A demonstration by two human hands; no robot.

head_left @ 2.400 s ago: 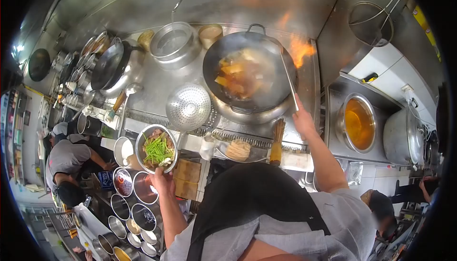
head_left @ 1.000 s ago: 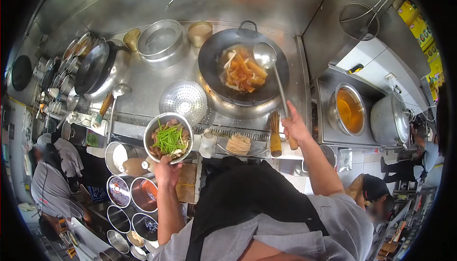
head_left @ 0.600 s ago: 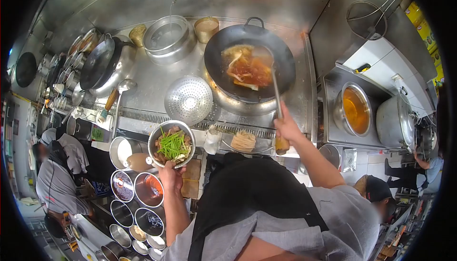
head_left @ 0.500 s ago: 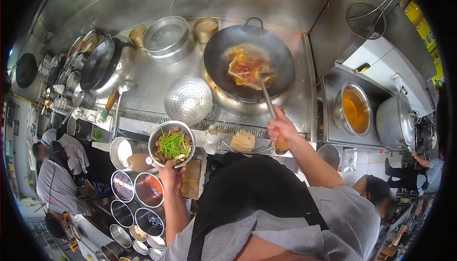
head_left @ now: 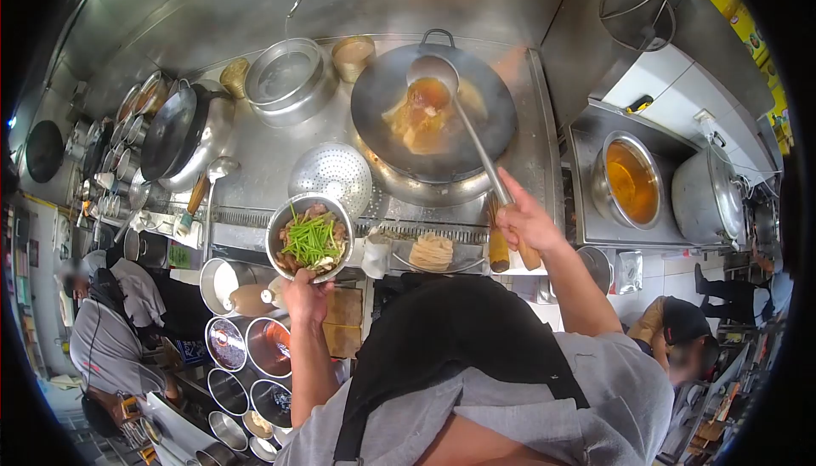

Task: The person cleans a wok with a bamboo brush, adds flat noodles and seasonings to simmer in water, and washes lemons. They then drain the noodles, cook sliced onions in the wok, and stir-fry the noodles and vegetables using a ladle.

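Note:
My left hand (head_left: 308,298) is closed on the rim of a steel bowl (head_left: 271,230), which holds cut green stalks (head_left: 311,239) over pieces that look like meat. My right hand (head_left: 529,224) grips a ladle (head_left: 481,150) by its wooden end, the index finger lying along the handle. The ladle's head is over the far part of a black wok (head_left: 495,96). Brown sauce with pale pieces (head_left: 416,126) steams in the wok. Close beside my right hand, a wooden-handled brush (head_left: 497,249) stands at the stove's front edge.
A perforated strainer (head_left: 327,179) lies left of the wok, behind the bowl. Pots (head_left: 289,84) stand at the back. On the right is a basin of orange liquid (head_left: 631,186). Several seasoning tins (head_left: 269,347) are at lower left. Other people (head_left: 115,321) are at both sides.
The ladle has risen from the sauce toward the wok's far side, its head now turned up into view. The brush beside my right hand now shows. My left hand still holds the bowl.

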